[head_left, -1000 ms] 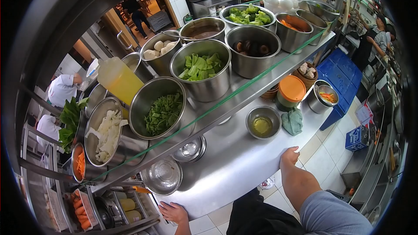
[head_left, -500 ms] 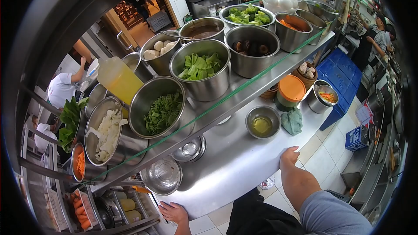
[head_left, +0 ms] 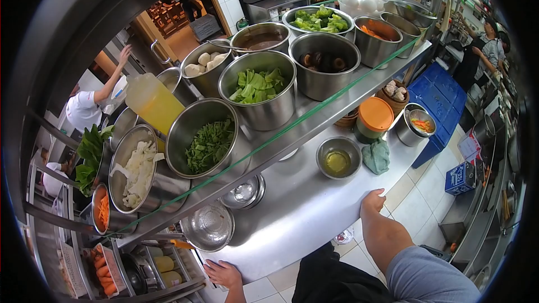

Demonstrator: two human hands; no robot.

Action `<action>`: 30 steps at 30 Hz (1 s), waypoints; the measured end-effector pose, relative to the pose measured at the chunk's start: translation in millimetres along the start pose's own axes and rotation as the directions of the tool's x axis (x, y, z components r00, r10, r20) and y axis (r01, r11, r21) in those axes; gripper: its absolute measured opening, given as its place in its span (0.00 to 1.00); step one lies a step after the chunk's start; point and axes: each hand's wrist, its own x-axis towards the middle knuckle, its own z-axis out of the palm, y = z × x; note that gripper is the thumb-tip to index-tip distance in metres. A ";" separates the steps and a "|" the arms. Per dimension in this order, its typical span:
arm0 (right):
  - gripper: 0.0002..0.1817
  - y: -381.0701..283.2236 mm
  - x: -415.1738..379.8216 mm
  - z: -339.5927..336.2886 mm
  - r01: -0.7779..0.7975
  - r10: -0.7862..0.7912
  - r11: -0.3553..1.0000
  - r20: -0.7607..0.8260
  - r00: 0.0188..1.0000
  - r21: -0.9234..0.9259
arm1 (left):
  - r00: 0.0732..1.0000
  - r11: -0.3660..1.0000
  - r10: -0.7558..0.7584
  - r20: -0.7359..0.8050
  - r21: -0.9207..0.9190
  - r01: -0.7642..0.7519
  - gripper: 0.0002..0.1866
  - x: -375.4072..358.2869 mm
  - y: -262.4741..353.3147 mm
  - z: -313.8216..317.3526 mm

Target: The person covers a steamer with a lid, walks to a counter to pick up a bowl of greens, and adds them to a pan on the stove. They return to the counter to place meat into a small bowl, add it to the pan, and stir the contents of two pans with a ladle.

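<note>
My left hand [head_left: 223, 274] lies at the near left corner of the steel counter [head_left: 292, 213], fingers spread and holding nothing. Farther right, my right hand [head_left: 373, 198] rests by the counter's edge; it looks empty and its fingers are partly hidden. Beyond that hand are a green cloth [head_left: 376, 156] and a steel bowl [head_left: 338, 158] with a little yellowish liquid. Closest to my left hand is a shiny steel bowl [head_left: 208, 226], with stacked steel bowls [head_left: 245, 192] behind it, partly under the shelf.
A glass-edged shelf [head_left: 331, 98] bears steel pots of greens [head_left: 209, 145], broccoli [head_left: 320, 19] and mushrooms [head_left: 323, 63]. An orange-lidded tub [head_left: 375, 114] stands beneath. A blue chest [head_left: 435, 101] is at right. Co-workers stand left [head_left: 84, 109] and far right [head_left: 487, 47].
At left, a co-worker's arm has gone up, with the hand raised higher. A person at the back has shifted slightly. Both my hands have stayed in place.
</note>
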 end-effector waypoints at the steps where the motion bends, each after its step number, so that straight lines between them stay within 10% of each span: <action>1: 0.35 0.8 1.0 1.1 0.000 0.000 1.000 -0.002 1.000 0.002 | 1.000 1.000 0.002 -0.004 0.003 -0.002 0.29 0.2 -0.4 0.6; 30: 0.35 2.9 5.5 5.5 0.009 -0.009 1.000 -0.021 1.000 -0.014 | 1.000 1.000 -0.011 0.003 -0.004 0.011 0.29 1.1 -0.1 1.4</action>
